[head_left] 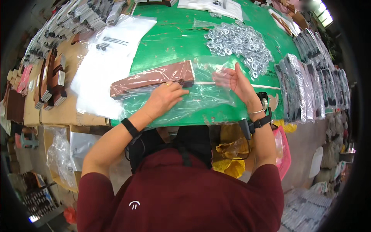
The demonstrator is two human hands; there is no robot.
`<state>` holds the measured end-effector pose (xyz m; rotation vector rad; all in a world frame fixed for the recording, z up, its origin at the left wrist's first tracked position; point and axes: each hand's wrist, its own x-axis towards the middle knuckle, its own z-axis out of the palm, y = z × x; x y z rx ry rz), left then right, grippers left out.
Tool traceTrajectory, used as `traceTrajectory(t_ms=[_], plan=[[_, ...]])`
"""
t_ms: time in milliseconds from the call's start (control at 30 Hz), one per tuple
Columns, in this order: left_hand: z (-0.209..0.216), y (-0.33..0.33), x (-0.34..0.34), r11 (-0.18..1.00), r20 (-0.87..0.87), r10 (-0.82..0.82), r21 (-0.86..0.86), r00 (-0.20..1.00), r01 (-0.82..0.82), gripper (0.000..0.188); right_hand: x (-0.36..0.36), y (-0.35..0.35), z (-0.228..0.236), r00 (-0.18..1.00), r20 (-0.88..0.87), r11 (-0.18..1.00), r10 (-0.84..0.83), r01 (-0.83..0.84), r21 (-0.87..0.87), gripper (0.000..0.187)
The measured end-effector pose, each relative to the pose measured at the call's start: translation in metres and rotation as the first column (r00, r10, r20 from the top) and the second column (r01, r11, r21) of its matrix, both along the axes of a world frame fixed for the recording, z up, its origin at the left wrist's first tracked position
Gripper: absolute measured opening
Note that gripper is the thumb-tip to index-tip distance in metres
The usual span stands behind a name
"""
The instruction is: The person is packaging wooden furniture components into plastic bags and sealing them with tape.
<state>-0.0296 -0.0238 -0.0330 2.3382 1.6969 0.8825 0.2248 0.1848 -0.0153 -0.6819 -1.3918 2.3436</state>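
Observation:
A long brown wood-look piece [154, 78] lies slantwise on the green tabletop inside a clear plastic bag [193, 103]. My left hand [166, 97] is on its near edge, fingers bent and closed on the bag's film against the piece. At the bag's right end my right hand [237, 85] is held with its fingers stretched and the thumb up, gripping nothing. Film seems to lie over those fingertips; whether they are inside the bag or behind it, I cannot tell. A pale strip [255, 86] runs along the table on both sides of my right hand.
Flat clear bags [108, 65] are stacked at left, beside brown pieces [52, 79]. A heap of small bagged round parts [239, 42] sits farther back. Wrapped packs [299, 87] line the right side. A pink basket [284, 154] stands below the table's near edge.

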Motion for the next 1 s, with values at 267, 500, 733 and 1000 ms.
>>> traceTrajectory(t_ms=[267, 500, 733, 1000], plan=[[-0.015, -0.005, 0.013, 0.999, -0.138, -0.023, -0.031, 0.99, 0.019, 0.054, -0.009, -0.052, 0.016, 0.937, 0.204, 0.885, -0.284, 0.174, 0.431, 0.052], [-0.019, 0.001, 0.014, 0.986, -0.216, -0.13, -0.132, 0.968, 0.103, 0.06, 0.037, 0.008, -0.016, 0.61, 0.086, 0.342, -0.787, 0.317, 0.885, 0.034], [-0.007, -0.003, 0.014, 0.979, -0.25, -0.137, -0.182, 0.959, 0.093, 0.058, -0.078, -0.024, 0.034, 0.821, -0.206, -0.126, -0.532, 0.164, 0.978, 0.044], [-0.012, -0.004, 0.014, 0.98, -0.271, -0.15, -0.165, 0.951, 0.107, 0.056, -0.017, 0.054, -0.023, 0.843, 0.348, 0.764, -0.411, 0.11, 0.636, 0.072]])
